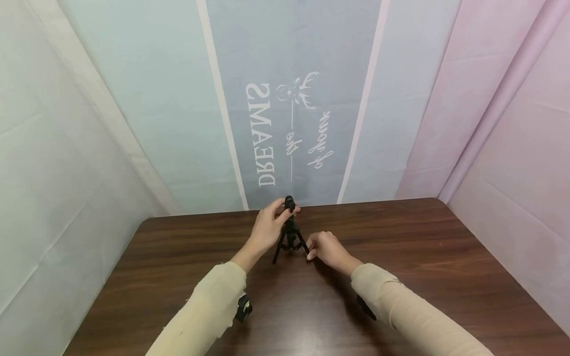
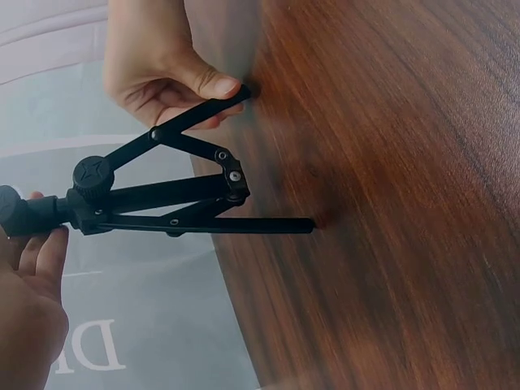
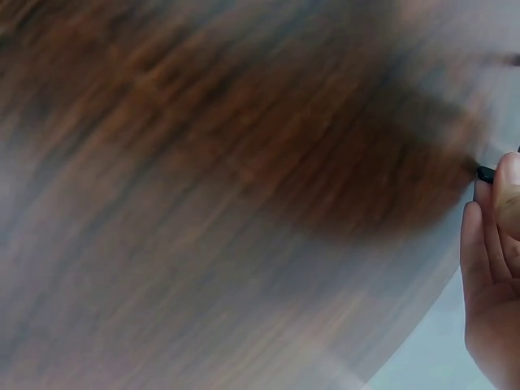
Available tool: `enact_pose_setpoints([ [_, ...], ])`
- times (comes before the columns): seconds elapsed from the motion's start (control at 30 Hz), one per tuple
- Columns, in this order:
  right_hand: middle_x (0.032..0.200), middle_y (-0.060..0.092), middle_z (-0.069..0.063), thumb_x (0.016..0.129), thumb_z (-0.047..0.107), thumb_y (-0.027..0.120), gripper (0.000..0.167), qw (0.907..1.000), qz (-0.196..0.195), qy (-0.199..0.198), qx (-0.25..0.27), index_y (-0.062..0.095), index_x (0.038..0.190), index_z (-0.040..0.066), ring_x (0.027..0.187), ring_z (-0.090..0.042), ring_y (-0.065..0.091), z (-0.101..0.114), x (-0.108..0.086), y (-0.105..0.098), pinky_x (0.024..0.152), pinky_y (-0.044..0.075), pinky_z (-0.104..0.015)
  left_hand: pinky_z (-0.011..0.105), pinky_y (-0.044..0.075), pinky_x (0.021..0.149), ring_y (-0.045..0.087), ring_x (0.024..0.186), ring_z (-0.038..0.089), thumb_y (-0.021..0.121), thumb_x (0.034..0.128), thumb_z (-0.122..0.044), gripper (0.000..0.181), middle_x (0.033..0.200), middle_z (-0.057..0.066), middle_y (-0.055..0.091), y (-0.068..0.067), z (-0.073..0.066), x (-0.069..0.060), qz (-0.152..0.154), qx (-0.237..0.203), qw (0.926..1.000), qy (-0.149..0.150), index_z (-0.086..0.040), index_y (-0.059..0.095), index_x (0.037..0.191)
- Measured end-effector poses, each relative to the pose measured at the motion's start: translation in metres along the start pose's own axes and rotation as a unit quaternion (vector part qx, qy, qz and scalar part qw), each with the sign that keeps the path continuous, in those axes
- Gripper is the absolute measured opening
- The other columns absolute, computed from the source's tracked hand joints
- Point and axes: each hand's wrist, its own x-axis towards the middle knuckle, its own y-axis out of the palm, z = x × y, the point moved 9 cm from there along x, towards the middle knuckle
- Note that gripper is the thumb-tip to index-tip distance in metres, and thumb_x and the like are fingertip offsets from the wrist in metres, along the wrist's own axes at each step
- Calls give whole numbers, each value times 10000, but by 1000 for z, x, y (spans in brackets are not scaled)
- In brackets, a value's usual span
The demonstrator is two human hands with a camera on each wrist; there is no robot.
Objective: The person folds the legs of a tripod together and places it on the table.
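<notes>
A small black tripod (image 1: 290, 237) stands upright near the table's back edge, its legs spread. My left hand (image 1: 267, 227) grips its head at the top; in the left wrist view the left hand (image 2: 32, 301) curls round the part beside the round knob. My right hand (image 1: 328, 248) pinches the lower end of the right leg between thumb and fingers, as the left wrist view also shows with the right hand (image 2: 166, 69). In the right wrist view only the leg's black tip (image 3: 485, 174) shows beyond the right hand (image 3: 496, 284).
The dark wood table (image 1: 178, 277) has rounded back corners. Behind it hangs a cloth backdrop (image 1: 294, 29) with mirrored lettering, and pale cloth walls (image 1: 44, 198) stand at both sides. A black strap device (image 1: 243, 309) sits under the left sleeve.
</notes>
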Motion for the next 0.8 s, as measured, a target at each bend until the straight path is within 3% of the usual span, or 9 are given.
enact_pose_setpoints([
  [0.33,697,673,52,742,14,834,166,9996,-182,219,-22,690,750,95,656,-70,621,-1,5,0,624,530,-280,425,500,964,645,1083,127,528,1047,-268,242,1164,-7,704,-2,3,0,-117,-234,9996,-78,-207,645,1250],
  [0.8,691,672,56,739,30,838,152,9991,-259,349,19,696,753,82,662,-80,614,2,12,2,672,536,-328,438,488,979,619,1146,143,517,1048,-305,286,1169,-58,698,-9,6,-3,-353,-29,9993,-143,-240,618,1308],
])
